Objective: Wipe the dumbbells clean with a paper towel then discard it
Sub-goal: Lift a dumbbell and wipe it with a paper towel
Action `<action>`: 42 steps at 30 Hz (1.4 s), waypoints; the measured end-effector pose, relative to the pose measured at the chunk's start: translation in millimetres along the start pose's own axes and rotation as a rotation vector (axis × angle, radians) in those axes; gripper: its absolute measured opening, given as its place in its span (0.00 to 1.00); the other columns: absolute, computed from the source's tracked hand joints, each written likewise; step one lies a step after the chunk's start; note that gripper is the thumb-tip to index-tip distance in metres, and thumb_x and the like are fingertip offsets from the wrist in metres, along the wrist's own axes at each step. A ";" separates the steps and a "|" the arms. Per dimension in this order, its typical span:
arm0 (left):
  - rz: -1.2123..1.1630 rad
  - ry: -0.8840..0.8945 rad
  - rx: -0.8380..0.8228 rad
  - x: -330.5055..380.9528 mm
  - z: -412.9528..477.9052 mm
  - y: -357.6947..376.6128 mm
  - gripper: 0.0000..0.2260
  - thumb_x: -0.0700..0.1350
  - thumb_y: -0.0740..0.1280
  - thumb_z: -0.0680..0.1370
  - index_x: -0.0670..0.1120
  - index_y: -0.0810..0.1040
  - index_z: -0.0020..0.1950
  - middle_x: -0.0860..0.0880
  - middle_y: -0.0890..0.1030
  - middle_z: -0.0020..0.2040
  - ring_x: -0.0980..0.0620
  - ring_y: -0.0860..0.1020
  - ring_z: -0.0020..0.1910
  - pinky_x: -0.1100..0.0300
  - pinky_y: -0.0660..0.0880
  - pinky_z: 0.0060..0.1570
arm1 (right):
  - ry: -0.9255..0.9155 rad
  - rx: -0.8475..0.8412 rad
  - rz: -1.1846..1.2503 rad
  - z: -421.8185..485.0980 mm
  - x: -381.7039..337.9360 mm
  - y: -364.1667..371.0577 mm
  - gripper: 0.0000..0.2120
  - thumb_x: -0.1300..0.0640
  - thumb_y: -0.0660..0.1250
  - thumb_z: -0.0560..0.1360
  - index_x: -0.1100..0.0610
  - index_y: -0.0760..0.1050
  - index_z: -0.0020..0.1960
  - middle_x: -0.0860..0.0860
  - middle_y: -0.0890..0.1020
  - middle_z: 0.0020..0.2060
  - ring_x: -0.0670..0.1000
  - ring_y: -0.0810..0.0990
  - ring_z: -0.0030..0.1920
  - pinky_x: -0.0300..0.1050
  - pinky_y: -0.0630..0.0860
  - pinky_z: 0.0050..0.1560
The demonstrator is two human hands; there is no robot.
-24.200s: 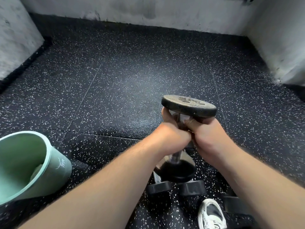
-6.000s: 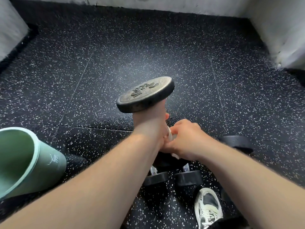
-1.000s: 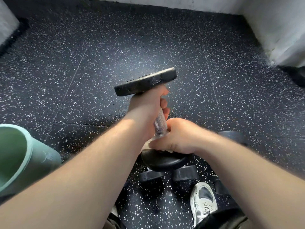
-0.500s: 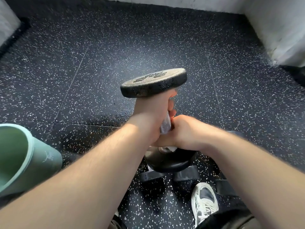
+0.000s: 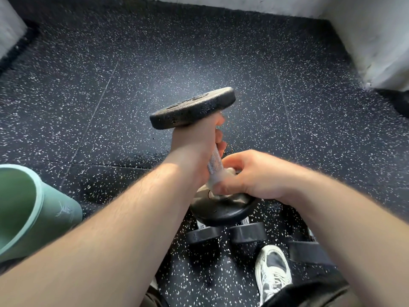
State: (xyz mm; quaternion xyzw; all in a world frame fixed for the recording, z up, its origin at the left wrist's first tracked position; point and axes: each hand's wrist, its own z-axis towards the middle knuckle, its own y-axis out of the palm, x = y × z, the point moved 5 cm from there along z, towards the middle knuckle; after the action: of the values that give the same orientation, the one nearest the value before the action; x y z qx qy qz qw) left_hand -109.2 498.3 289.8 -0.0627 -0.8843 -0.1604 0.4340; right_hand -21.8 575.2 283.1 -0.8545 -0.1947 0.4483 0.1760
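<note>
Gripping one tilted dumbbell [image 5: 192, 107] at frame centre, the left hand [image 5: 194, 147] curls round its handle just under the upper plate. The right hand [image 5: 252, 173] pinches one paper towel [image 5: 230, 171] round the handle's lower end. Three dumbbell heads [image 5: 204, 234] lie on the floor [image 5: 155, 63] below them, near one shoe [image 5: 273, 269]. One green bin [image 5: 37, 209] sits lower left.

No legible text; embossed marks on dumbbell plate [image 5: 192, 108] blurred

A: The floor [image 5: 199, 52] beyond the left grip [image 5: 194, 149]?
B: Black, speckled white. Dumbbell [image 5: 192, 108] plates matt black, bar silver (cross-hatched knurling).
A: Left of the grip?
B: Pale green bin [image 5: 62, 209]. Below the grip, a white-and-grey shoe [image 5: 273, 269]; just right, an off-white paper towel [image 5: 230, 171].
</note>
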 end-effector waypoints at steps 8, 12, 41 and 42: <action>0.051 0.026 -0.009 -5.9 0.1 2.7 0.12 0.40 0.70 0.75 0.46 0.74 0.33 0.51 0.69 0.21 0.50 0.68 0.23 0.62 0.66 0.30 | 0.022 0.064 0.034 5.9 -0.2 3.8 0.28 0.36 0.72 0.49 0.48 0.85 0.46 0.48 0.87 0.40 0.54 0.87 0.45 0.54 0.81 0.51; 0.017 0.028 -0.005 -2.1 1.1 1.6 0.10 0.40 0.70 0.74 0.45 0.74 0.34 0.51 0.69 0.21 0.50 0.68 0.22 0.61 0.66 0.30 | -0.012 0.109 0.118 5.6 0.3 4.5 0.31 0.37 0.76 0.52 0.53 0.83 0.50 0.57 0.87 0.44 0.62 0.86 0.47 0.65 0.79 0.53; -0.010 0.013 -0.016 1.4 -5.6 3.0 0.12 0.41 0.70 0.76 0.46 0.72 0.33 0.51 0.69 0.22 0.50 0.68 0.23 0.61 0.68 0.30 | 0.101 0.062 -0.106 -0.4 3.6 2.0 0.11 0.44 0.80 0.65 0.46 0.84 0.43 0.41 0.85 0.34 0.40 0.81 0.34 0.35 0.71 0.33; -0.016 0.003 -0.048 1.3 -6.3 4.4 0.13 0.41 0.70 0.76 0.47 0.71 0.34 0.51 0.68 0.22 0.50 0.67 0.23 0.61 0.68 0.31 | 0.100 0.059 -0.109 -1.8 2.3 0.6 0.11 0.43 0.79 0.65 0.47 0.84 0.43 0.42 0.85 0.34 0.41 0.82 0.34 0.36 0.72 0.34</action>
State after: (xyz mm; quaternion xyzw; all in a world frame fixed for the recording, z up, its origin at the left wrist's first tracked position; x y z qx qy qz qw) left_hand -104.2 500.2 295.4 -0.0657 -0.8802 -0.1851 0.4322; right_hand -19.0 575.6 282.2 -0.8584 -0.2184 0.4005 0.2347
